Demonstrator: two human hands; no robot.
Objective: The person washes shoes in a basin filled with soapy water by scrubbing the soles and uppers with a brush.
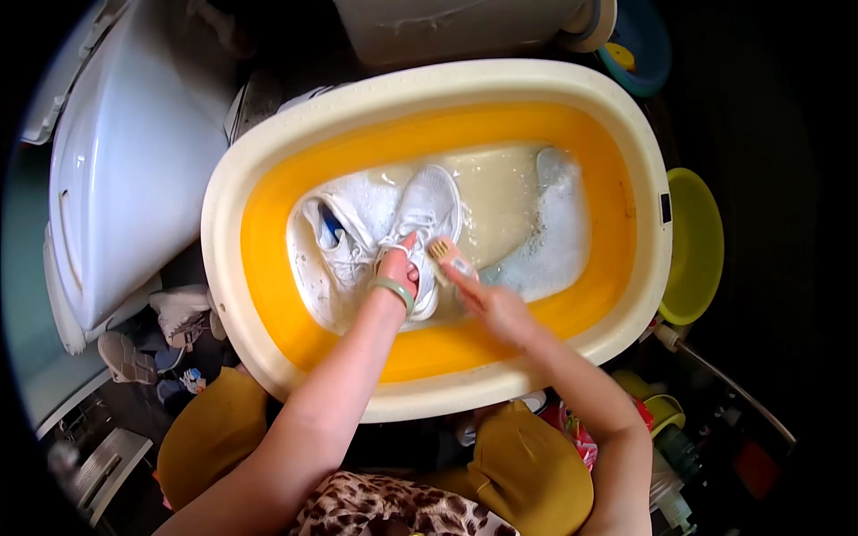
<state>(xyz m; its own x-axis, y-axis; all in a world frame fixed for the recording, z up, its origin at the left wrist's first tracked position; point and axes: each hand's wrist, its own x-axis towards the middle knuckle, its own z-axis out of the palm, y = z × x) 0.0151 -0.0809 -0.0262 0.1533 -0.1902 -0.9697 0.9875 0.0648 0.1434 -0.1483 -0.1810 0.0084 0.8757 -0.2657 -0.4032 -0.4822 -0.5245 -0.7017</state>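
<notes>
In the head view, my left hand [399, 268] is closed around a white sneaker [429, 205], its fingers partly inside the shoe's opening. My right hand [496, 308] grips a scrub brush [453, 259] with a pale handle, and its bristles are beside the sneaker's side; contact I cannot tell. To the left, a second white shoe [344, 237] with a blue patch inside lies in soapy water. All this is within a large oval tub [420, 404] with a cream rim and orange inner wall. Foam [561, 241] gathers at the right.
A white toilet-like fixture [134, 170] stands at the left. Several worn shoes [128, 357] lie below it. A yellow-green basin [693, 246] and a long pole [733, 386] are at the right. A blue basin [645, 40] sits at the top right, next to a pale container [447, 31].
</notes>
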